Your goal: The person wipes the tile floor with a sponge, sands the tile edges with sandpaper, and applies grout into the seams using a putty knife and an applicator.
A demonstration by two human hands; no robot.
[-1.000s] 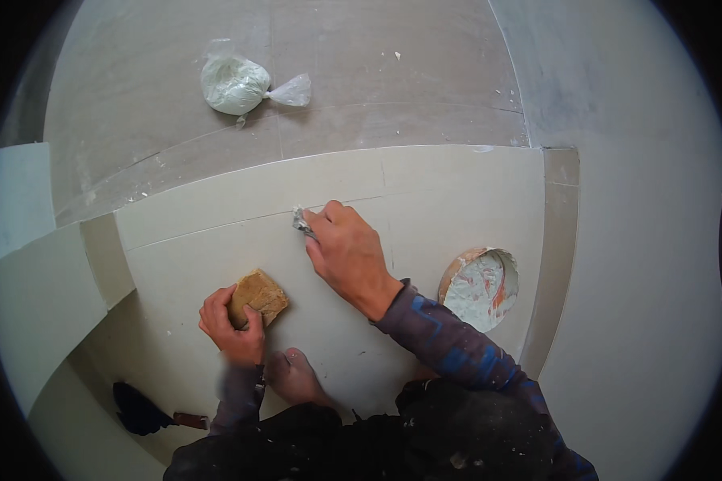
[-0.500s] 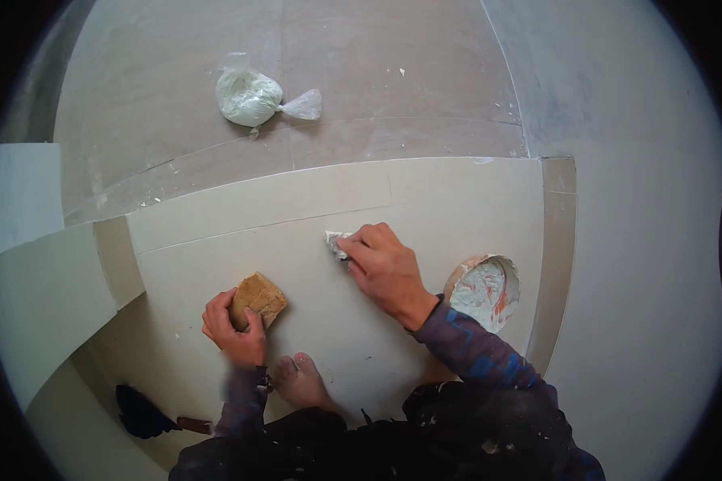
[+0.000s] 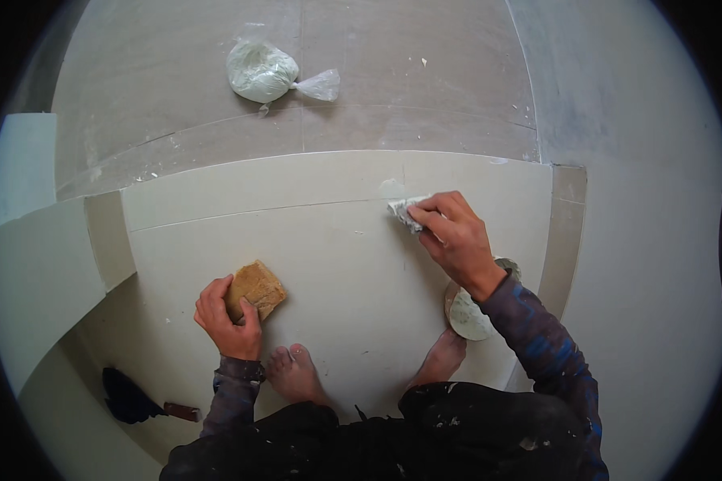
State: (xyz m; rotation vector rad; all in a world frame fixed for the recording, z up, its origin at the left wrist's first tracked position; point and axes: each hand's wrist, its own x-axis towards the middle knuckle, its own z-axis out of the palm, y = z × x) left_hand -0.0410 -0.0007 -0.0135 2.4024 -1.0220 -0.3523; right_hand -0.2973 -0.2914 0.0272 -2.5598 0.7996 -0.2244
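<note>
Two bare feet stand on the pale tiles at seven and five o'clock, the right one close against a round tub at four. Off at eight lies a dark-headed tool with a red-brown handle. The right sleeve crosses over the tub, hiding part of it.

From where I'm standing, the right hand has thumb and fingers pinched on a paste-smeared scraper-like piece, jutting toward ten o'clock from the fingertips. The left hand is clamped around a tan sponge-like block, on its one o'clock side.

Whitish paste shows inside the tub; at eleven, a knotted clear bag holds pale material.
</note>
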